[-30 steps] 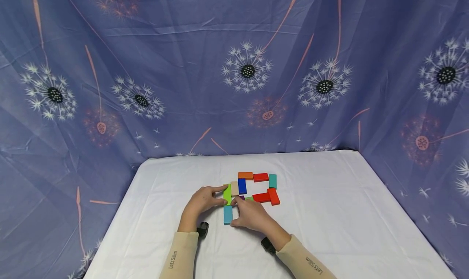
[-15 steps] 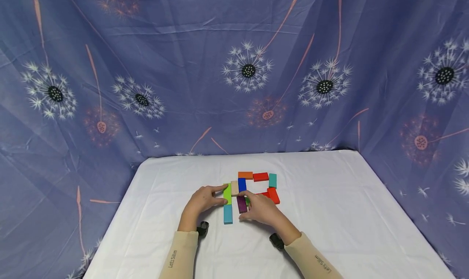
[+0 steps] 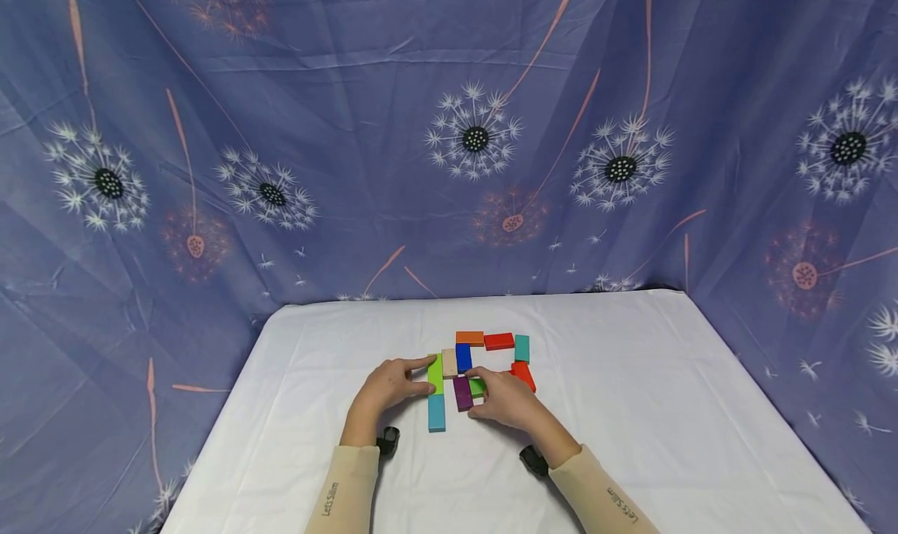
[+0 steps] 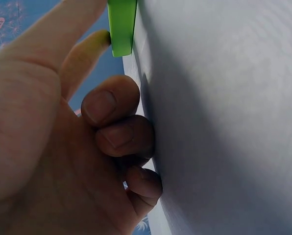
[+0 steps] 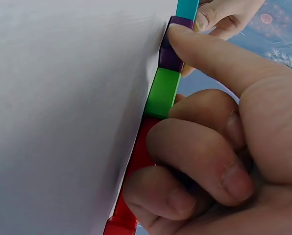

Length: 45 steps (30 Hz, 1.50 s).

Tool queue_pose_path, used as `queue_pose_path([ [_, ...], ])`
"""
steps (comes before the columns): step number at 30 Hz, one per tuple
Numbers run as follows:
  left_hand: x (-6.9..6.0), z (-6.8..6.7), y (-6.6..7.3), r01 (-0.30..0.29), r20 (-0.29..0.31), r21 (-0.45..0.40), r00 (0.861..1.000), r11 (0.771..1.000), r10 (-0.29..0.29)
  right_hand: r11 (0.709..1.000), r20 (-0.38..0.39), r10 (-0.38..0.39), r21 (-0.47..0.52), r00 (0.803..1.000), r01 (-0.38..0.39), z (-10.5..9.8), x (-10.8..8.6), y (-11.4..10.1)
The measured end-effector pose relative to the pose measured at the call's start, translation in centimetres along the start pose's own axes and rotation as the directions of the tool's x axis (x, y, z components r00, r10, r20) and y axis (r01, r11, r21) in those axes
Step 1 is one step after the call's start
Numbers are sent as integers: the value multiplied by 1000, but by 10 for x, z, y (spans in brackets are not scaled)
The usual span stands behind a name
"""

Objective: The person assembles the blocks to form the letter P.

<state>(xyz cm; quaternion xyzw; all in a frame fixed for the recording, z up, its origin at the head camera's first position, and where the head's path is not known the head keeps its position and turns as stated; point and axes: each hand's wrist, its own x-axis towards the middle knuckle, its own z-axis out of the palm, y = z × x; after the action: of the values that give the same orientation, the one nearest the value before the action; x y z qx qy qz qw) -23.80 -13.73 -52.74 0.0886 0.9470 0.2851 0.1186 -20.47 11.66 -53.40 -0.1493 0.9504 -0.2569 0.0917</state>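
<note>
In the head view my left hand (image 3: pixel 389 383) pinches a lime green block (image 3: pixel 436 374) at its left side with index finger and thumb; its other fingers are curled in the left wrist view. A light blue block (image 3: pixel 436 413) lies end to end with it, nearer me. My right hand (image 3: pixel 510 400) holds a purple block (image 3: pixel 463 394) between index finger and thumb, the thumb at the near end. A green block (image 3: pixel 477 387) touches the purple one on the right. Wooden (image 3: pixel 449 363) and blue (image 3: pixel 464 358) blocks lie between the lime block and the ring's opening.
Orange (image 3: pixel 469 338), red (image 3: pixel 499 341) and teal (image 3: pixel 522 348) blocks form the far and right edges of the arrangement. Another red block (image 3: pixel 523 376) lies slanted beside my right hand. White cloth (image 3: pixel 337 339) covers the table, with a patterned curtain (image 3: pixel 372 167) behind.
My right hand has moved right, from beside the light blue block to the purple block, uncovering the space between them. My left hand has stayed at the lime green block.
</note>
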Motion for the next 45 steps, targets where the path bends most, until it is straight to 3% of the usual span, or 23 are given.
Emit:
queue_pose_path([
  [12,-1,-1,-1,-19,-2,-15,1000,1000,19,1000,-26,-22,-12,999,22,-2,-1,-1],
  [21,1,-2,1,-17,0,3,1000,1000,17,998,-74,-45,43,996,48,0,-26,-13],
  [32,-1,-1,0,-21,-10,16,1000,1000,21,995,34,-94,-17,995,95,14,-53,-38],
  [39,-2,0,0,-19,-15,10,1000,1000,19,990,76,-115,-74,990,120,21,-55,-45],
  [45,-1,-1,0,-22,-22,14,1000,1000,23,992,84,-79,-90,993,87,26,-49,-49],
])
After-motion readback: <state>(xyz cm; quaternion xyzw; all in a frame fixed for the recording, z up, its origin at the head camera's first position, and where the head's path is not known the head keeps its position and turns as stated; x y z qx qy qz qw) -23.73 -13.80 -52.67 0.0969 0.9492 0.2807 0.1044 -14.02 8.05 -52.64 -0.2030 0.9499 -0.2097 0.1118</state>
